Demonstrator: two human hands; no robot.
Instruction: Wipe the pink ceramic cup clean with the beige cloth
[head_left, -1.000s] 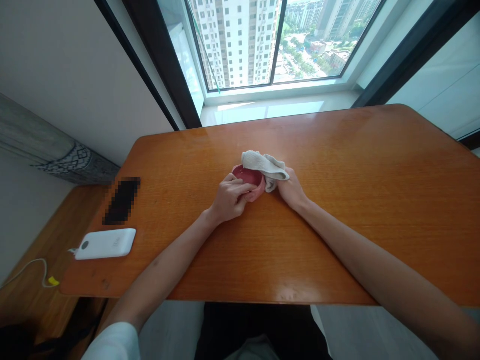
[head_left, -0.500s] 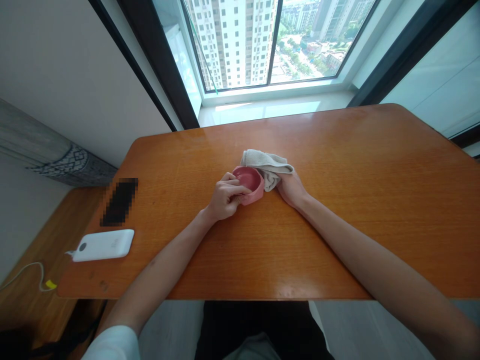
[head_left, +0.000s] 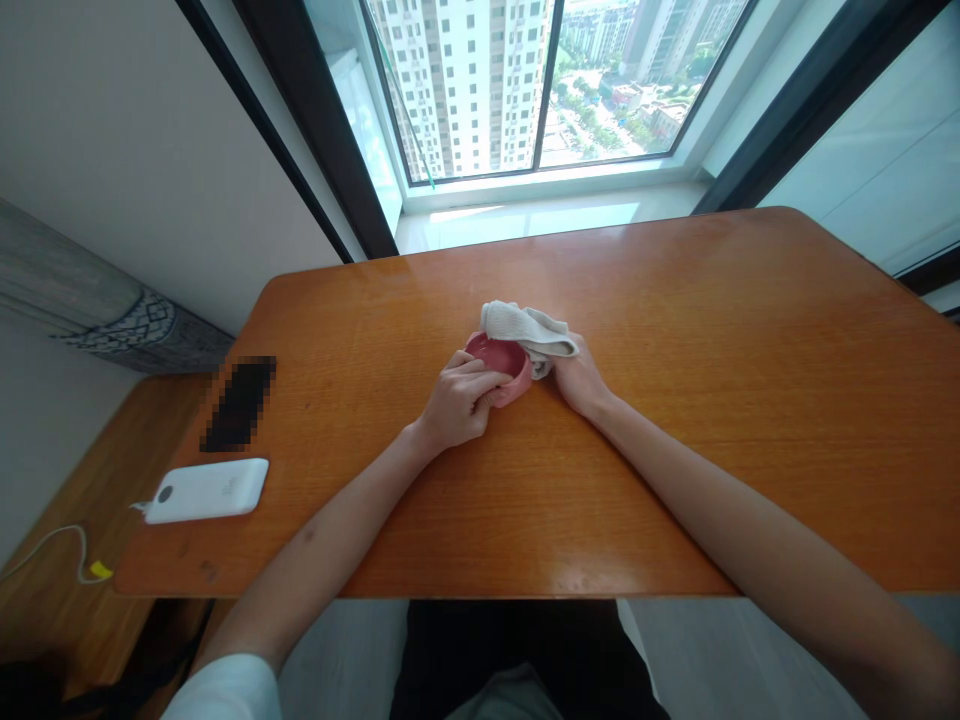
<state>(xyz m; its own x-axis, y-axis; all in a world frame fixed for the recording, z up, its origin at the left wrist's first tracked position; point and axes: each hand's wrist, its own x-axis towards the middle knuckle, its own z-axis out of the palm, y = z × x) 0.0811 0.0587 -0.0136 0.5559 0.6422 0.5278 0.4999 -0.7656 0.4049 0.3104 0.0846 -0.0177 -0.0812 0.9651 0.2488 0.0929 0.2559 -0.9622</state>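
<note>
A small pink bowl [head_left: 501, 358] sits in the middle of the orange wooden table [head_left: 712, 330]. My left hand [head_left: 456, 402] grips the bowl's near left rim, fingers curled round it. My right hand [head_left: 576, 380] is closed on a crumpled off-white cloth [head_left: 525, 325], which is pressed over the bowl's right rim and partly hides it.
A white power bank [head_left: 206, 489] with a cable lies near the table's front left corner, beside a dark pixelated object [head_left: 240, 402]. A lower wooden surface [head_left: 67, 520] adjoins on the left. A large window [head_left: 525, 80] stands beyond the far edge.
The cloth has shifted left, back over the bowl's right rim, after being drawn a little to the right half a second ago. My left hand keeps its hold on the bowl.
</note>
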